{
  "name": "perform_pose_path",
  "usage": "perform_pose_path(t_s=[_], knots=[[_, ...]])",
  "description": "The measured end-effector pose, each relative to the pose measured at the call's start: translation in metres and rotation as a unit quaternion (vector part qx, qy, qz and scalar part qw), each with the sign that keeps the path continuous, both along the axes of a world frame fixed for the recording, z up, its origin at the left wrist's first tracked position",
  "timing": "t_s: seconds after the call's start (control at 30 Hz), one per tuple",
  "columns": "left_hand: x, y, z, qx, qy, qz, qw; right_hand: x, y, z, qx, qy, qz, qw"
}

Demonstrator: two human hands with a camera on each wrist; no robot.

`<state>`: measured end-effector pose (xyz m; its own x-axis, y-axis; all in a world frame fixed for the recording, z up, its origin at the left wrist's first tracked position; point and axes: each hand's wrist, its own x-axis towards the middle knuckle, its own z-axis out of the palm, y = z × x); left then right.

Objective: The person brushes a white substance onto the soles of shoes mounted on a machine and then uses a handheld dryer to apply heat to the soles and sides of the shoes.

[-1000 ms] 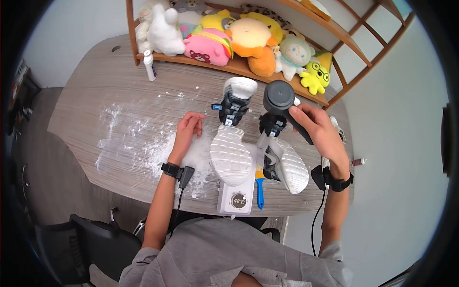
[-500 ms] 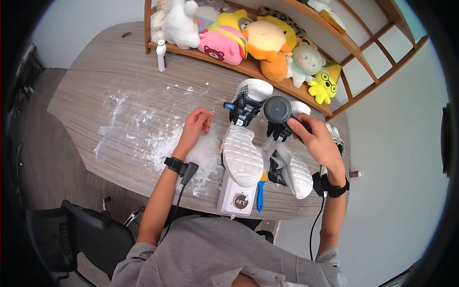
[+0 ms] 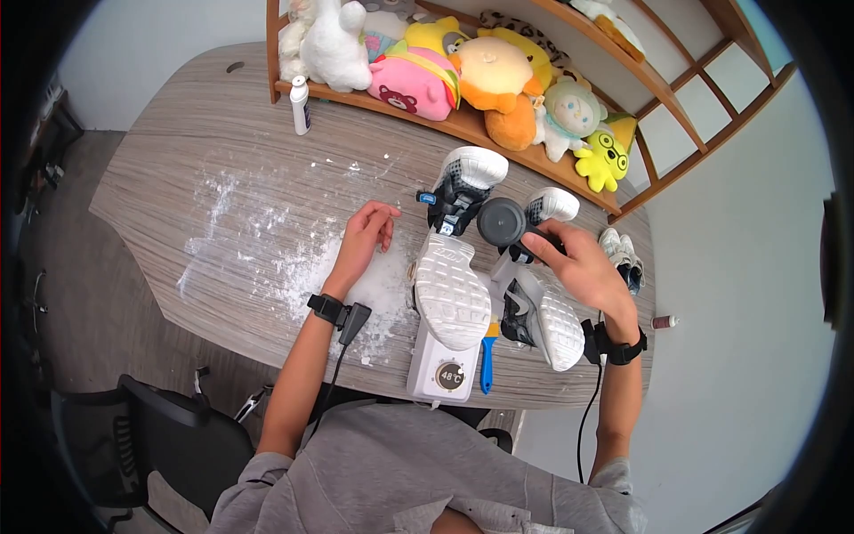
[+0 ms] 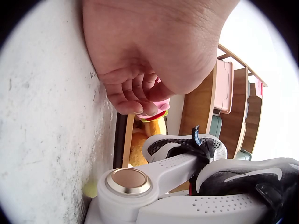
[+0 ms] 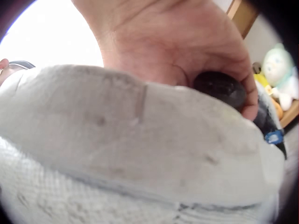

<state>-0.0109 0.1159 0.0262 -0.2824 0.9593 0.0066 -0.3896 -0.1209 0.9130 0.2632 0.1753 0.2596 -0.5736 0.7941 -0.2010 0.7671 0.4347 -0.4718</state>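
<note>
A dark grey tool with a round head and a handle is gripped in my right hand, its head close over the rack between the shoes. In the right wrist view a white shoe sole hides most of the tool; only the dark handle end shows in my fingers. My left hand lies on the powdery tabletop with loosely curled fingers, holding nothing. Black-and-white sneakers sit on a white shoe dryer whose round display reads 48°C; its white arms reach into the shoes.
White powder is spread over the wooden table. A blue-handled brush lies beside the dryer. A white bottle stands by a shelf of plush toys. More sneakers are at the right edge, near a small bottle.
The head view shifted during the first half second. Since then my right hand has carried the grey tool slightly left and down, toward the dryer's middle. My left hand stays on the table.
</note>
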Motion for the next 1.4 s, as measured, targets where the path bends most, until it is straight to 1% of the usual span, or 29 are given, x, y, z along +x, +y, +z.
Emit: perform_pose_path(t_s=[0.23, 0.3, 0.43, 0.5, 0.53, 0.6, 0.73, 0.8, 0.9, 1.13, 1.2, 1.23, 1.3, 1.4], knots=[[0.000, 0.000, -0.002, 0.001, -0.003, -0.002, 1.000, 0.004, -0.002, -0.002, -0.020, 0.009, -0.017, 1.000], [-0.001, 0.000, -0.003, 0.002, -0.001, -0.001, 1.000, 0.008, -0.001, -0.004, -0.046, 0.006, -0.014, 0.999], [-0.001, 0.001, -0.004, 0.003, -0.003, -0.002, 1.000, 0.017, 0.001, -0.006, -0.062, 0.023, 0.001, 0.998], [-0.001, 0.001, -0.004, 0.001, -0.005, -0.001, 1.000, 0.022, 0.002, -0.003, -0.041, 0.091, 0.059, 0.993], [-0.001, 0.001, -0.003, -0.002, -0.007, 0.000, 1.000, 0.021, 0.001, 0.001, -0.041, 0.090, 0.059, 0.993], [-0.001, 0.000, -0.002, 0.002, -0.005, 0.000, 1.000, 0.017, 0.000, 0.011, -0.059, 0.158, 0.094, 0.981], [-0.002, 0.000, -0.003, 0.010, -0.004, -0.004, 1.000, 0.004, 0.002, 0.014, -0.059, 0.158, 0.111, 0.979], [-0.002, 0.000, -0.003, 0.013, -0.004, 0.000, 1.000, -0.007, -0.001, 0.020, -0.077, 0.129, 0.126, 0.981], [-0.002, 0.000, -0.003, 0.012, -0.005, 0.008, 1.000, -0.010, 0.000, 0.018, -0.047, 0.105, 0.136, 0.984], [-0.001, 0.000, -0.003, 0.007, -0.005, -0.002, 1.000, -0.011, 0.004, 0.022, -0.041, 0.071, 0.177, 0.981], [-0.001, -0.001, -0.002, 0.005, -0.004, -0.001, 1.000, -0.013, 0.006, 0.026, -0.014, 0.044, 0.206, 0.978], [-0.001, -0.001, -0.002, 0.003, -0.002, -0.002, 1.000, -0.016, 0.007, 0.028, -0.014, 0.044, 0.204, 0.978], [-0.001, 0.000, -0.003, 0.009, -0.001, 0.000, 1.000, -0.023, 0.006, 0.031, 0.037, 0.014, 0.228, 0.973], [-0.001, 0.000, -0.004, 0.011, -0.004, 0.004, 1.000, -0.031, 0.006, 0.032, 0.046, 0.007, 0.235, 0.971]])
